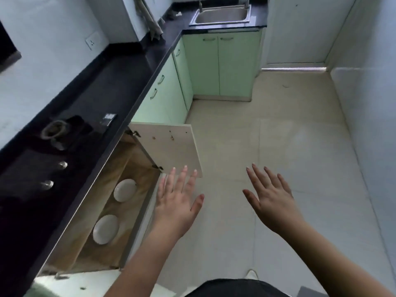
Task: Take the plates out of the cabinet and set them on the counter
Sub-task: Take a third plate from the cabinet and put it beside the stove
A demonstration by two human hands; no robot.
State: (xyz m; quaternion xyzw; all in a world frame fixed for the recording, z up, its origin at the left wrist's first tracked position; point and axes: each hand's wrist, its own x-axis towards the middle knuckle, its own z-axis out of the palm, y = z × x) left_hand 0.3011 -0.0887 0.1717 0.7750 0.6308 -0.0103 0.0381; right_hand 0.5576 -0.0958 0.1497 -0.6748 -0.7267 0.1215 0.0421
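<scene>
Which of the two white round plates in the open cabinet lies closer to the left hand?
The farther white round plate, nearer the open cabinet door; the left hand hovers beside it.

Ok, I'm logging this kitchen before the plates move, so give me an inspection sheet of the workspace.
Surface: black counter, no plates on it yet.
Job's things: far plate and near plate lie apart inside the open cabinet.
Clutter: small dark item beside the hob.
Hands: left hand and right hand open, holding nothing.
Cables: nothing seen.
Surroundings: sink, green cabinet doors, tiled floor.
</scene>
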